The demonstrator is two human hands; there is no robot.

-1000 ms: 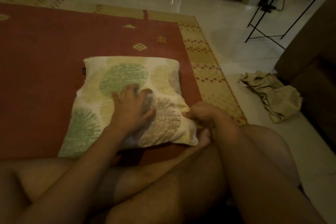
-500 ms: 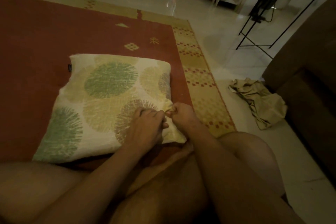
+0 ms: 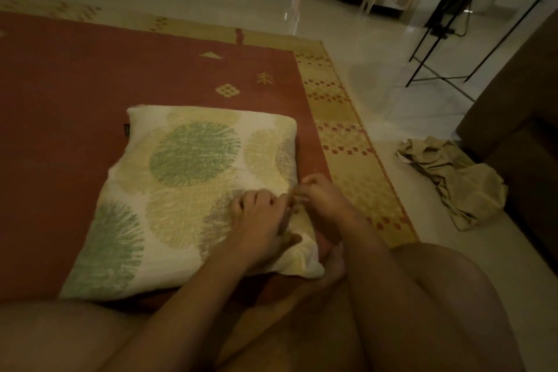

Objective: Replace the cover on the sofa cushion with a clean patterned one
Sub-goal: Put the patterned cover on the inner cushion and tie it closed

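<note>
The cushion [image 3: 193, 196] lies flat on the rug [image 3: 75, 93] near its right edge, already in the patterned cover. Both hands meet at its right edge — the left hand [image 3: 259, 220] presses from above, the right hand [image 3: 320, 199] beside it; both fingers are curled and pinch the fabric, probably closing the opening along that edge.

The square fabric cushion [image 3: 193, 190] is cream with big round leafy prints in green, pale yellow and a greyish brown. Under it, the woven floor rug [image 3: 90, 84] is brick red with small yellow motifs and a yellow border dotted with red squares. Right of frame, a crumpled plain beige cloth [image 3: 453, 178] on glossy off-white floor tiles [image 3: 347, 24].
</note>
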